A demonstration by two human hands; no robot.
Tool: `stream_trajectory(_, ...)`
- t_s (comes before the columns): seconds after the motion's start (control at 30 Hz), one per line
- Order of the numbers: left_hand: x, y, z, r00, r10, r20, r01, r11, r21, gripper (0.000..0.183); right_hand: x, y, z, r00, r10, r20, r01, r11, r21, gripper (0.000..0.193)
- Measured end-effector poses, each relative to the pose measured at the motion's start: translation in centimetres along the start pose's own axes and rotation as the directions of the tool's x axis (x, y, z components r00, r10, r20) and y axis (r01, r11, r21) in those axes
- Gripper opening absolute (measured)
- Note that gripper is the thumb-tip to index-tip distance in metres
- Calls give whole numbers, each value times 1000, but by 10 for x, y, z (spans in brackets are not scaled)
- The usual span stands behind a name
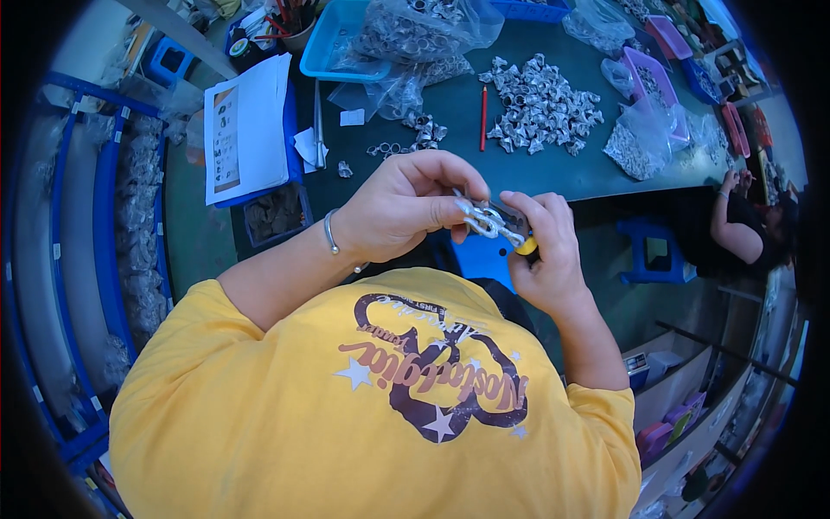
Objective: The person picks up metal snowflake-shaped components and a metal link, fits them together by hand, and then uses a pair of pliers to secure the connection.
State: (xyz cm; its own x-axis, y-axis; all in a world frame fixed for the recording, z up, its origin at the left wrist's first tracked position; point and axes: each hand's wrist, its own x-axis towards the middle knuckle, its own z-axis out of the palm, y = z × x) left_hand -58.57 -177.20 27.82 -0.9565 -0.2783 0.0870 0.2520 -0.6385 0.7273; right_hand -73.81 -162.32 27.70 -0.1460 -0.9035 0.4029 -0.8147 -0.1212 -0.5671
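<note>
Above the near edge of the green table, my left hand (pixel 406 203) pinches a silvery metal piece with looped, ring-like parts (pixel 489 221) between thumb and fingers. My right hand (pixel 551 251) is closed round a small tool with a yellow end (pixel 526 246), meeting the piece from the right. The tool's working end is mostly hidden by the fingers, so its exact kind cannot be made out. Just beyond my left hand lie some loose metal rings (pixel 386 150) and a little cluster of silvery pieces (pixel 425 131).
A big heap of silvery metal parts (pixel 545 105) lies on the table beside a red pencil (pixel 483 119). Behind stand a light-blue tray (pixel 327 54) and plastic bags of rings (pixel 406 39). Papers (pixel 248 130) lie left; a co-worker (pixel 735 221) sits at right.
</note>
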Motion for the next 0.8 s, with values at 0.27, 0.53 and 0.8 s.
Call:
stream_trajectory(0.27,1,7,12,944,-328,-30,323,940,-111,21,-4,-1,7,999,19,-48,-11,985,170,51)
stream_trajectory(0.53,5,4,12,918,-390,73,393,868,-305,17,-7,-5,21,993,107,-53,-88,955,282,46)
stream_trajectory(0.8,2,13,23,886,-464,7,453,862,-230,23,-4,-2,18,996,60,-63,-44,974,224,41)
